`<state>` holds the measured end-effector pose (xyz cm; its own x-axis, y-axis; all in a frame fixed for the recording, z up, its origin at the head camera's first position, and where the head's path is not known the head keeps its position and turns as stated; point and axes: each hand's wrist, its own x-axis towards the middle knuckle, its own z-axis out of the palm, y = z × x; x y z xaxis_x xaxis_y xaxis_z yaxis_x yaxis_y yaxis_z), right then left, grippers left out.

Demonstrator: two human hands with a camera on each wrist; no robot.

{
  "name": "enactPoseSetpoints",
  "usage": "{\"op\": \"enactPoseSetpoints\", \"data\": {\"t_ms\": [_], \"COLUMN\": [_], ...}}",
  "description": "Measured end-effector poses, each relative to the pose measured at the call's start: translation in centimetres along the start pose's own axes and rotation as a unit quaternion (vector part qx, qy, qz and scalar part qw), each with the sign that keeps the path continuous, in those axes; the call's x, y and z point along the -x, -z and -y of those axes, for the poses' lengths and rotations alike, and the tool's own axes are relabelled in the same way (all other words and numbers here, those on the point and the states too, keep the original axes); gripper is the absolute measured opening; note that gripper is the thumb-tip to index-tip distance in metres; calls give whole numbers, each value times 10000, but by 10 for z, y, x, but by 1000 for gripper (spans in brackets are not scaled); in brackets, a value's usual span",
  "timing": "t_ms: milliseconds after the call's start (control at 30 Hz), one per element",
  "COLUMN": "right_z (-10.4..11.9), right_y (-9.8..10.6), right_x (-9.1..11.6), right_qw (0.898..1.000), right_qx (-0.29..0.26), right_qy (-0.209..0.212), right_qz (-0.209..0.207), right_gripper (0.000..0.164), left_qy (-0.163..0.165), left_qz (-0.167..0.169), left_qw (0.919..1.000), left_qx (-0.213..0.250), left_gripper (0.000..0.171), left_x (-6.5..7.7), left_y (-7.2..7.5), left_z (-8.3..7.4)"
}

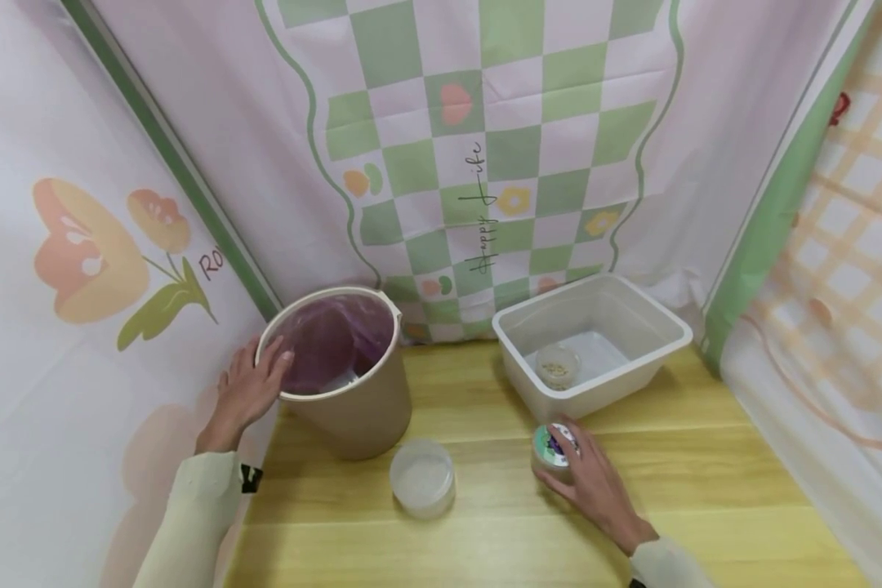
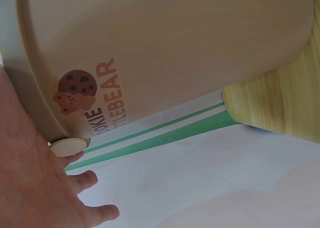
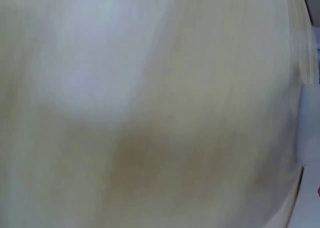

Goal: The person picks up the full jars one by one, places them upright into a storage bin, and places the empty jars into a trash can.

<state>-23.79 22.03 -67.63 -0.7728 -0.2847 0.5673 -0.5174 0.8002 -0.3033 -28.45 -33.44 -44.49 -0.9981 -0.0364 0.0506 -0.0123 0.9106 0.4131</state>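
My left hand rests on the rim of a tall beige bin, its thumb over the opening and its other fingers spread outside. In the left wrist view, the bin wall has a cookie-and-bear print, and loosely extended fingers stand apart from it. My right hand grips a small round tub with a green, white and purple label on top, low at the table in front of a white rectangular basin. The right wrist view shows blurred wood, without the tub.
An uncapped clear round container stands on the wooden table between the hands. Inside the basin is a small clear tub with small yellowish bits. A purple liner lines the bin. Patterned cloth hangs behind and at both sides.
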Motion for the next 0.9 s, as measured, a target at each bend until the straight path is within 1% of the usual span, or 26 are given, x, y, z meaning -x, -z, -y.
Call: {"op": "enactPoseSetpoints", "data": {"t_ms": [200, 333, 500, 700, 900], "right_z": [-1, 2, 13, 29, 45], "right_y": [-8, -11, -12, -15, -18], "right_x": [9, 13, 15, 11, 0], "right_qw": [9985, 9975, 9974, 9963, 9957], "right_qx": [-448, -610, -621, -789, -910], "right_qy": [-328, -359, -344, -315, -153], "right_qz": [9, -68, -130, -81, -105], "right_gripper": [92, 95, 98, 97, 96], "left_qy": [4, 8, 1, -14, -37], "left_qz": [31, 51, 53, 81, 22], "left_qw": [10000, 10000, 10000, 10000, 10000], "left_qx": [69, 53, 26, 40, 10], "left_gripper": [72, 72, 71, 71, 72], "left_x": [1, 1, 1, 1, 1], "left_y": [1, 0, 0, 1, 1], "left_z": [1, 2, 2, -1, 0]}}
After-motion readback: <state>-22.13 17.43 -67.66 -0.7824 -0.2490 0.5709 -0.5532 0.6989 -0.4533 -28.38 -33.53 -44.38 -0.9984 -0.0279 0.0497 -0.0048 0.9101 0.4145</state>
